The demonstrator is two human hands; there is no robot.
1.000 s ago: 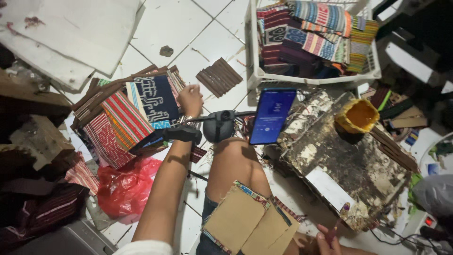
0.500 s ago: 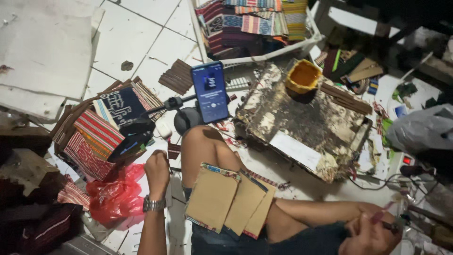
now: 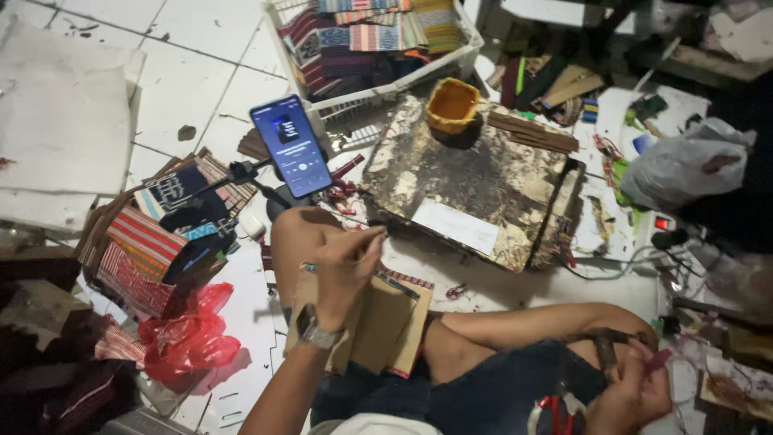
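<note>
My left hand (image 3: 345, 270), a watch on its wrist, is over my bent knee with thumb and fingers pinched on the top edge of a brown card piece (image 3: 386, 322). That piece belongs to a small stack lying on my thigh, one edged with striped woven cloth. My right hand (image 3: 632, 395) is low at the right by my other knee, closed around a dark-handled tool (image 3: 604, 354) with something pink at its fingertips. Red-handled scissors (image 3: 551, 407) lie on my lap beside it.
A phone on a small stand (image 3: 291, 145) stands just beyond my knee. A glue-stained board (image 3: 483, 173) carries a yellow cup (image 3: 453, 105). Behind is a white basket (image 3: 386, 101) of woven cloth. Cloth-covered pieces (image 3: 149, 242) and a red bag (image 3: 189, 338) lie left; cables and clutter right.
My left hand has come back from the cloth-covered pile at the left to the card stack on my thigh and taken hold of a piece. The view has shifted left and down.
</note>
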